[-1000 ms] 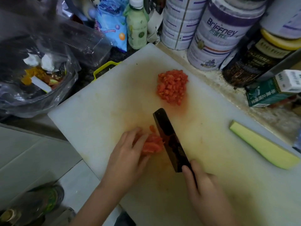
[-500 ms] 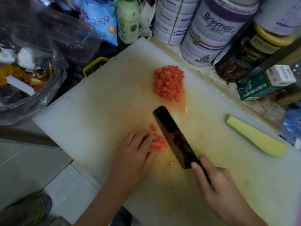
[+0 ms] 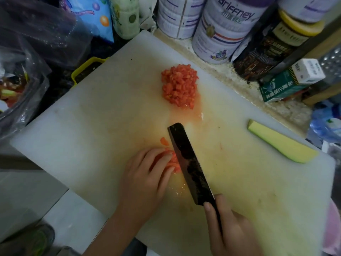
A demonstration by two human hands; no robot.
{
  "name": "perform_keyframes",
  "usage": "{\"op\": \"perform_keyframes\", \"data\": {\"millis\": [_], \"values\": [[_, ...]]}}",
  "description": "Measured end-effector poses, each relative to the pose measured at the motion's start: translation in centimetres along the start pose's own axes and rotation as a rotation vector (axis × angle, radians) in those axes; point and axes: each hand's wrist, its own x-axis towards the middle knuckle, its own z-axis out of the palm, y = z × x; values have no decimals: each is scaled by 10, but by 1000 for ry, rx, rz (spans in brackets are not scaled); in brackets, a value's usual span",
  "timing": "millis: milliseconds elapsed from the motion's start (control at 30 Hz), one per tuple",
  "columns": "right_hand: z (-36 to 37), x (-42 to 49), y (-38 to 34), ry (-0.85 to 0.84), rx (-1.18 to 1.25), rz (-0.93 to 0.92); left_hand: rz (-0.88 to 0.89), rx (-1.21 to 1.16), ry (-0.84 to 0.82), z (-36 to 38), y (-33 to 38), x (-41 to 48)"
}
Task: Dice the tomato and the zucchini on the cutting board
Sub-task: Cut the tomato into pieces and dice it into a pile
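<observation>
White plastic, stained orange and yellow with juice, made up the cutting board (image 3: 92, 130) you worked on, set askew on a cluttered counter. At its left lay a clear plastic bag (image 3: 20, 84) of scraps, and behind that a blue printed packet (image 3: 92, 13) and a pale green bottle (image 3: 126, 17). Your left hand (image 3: 145, 180) pressed its curled fingertips onto the remaining tomato piece (image 3: 172, 161), pinning it against the board near the front edge. Farther back sat the pile of diced tomato (image 3: 179, 85) in a wet smear. Your right hand (image 3: 230, 230) was clenched around the handle of the dark knife (image 3: 190, 163), its blade resting edge-down against the tomato piece. Along the back stood white and purple tins, one (image 3: 221, 30) reading "Briffney", then a dark jar (image 3: 273, 47) with a yellow lid whose label was too blurred to read, and a green carton (image 3: 287, 84) printed in Chinese characters. At the board's right edge lay the zucchini wedge (image 3: 282, 143), uncut, well apart from the knife
</observation>
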Motion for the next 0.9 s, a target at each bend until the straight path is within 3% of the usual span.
{"op": "perform_keyframes", "data": {"millis": [400, 567, 900], "values": [[1, 8, -3, 11, -7, -32, 73, -69, -103, 6, -4, 9], [-3, 8, 2, 12, 51, -53, 37, -114, -98, 6, -4, 6], [1, 14, -6, -49, -119, -43, 10, -174, -29, 6, -2, 8]]}}
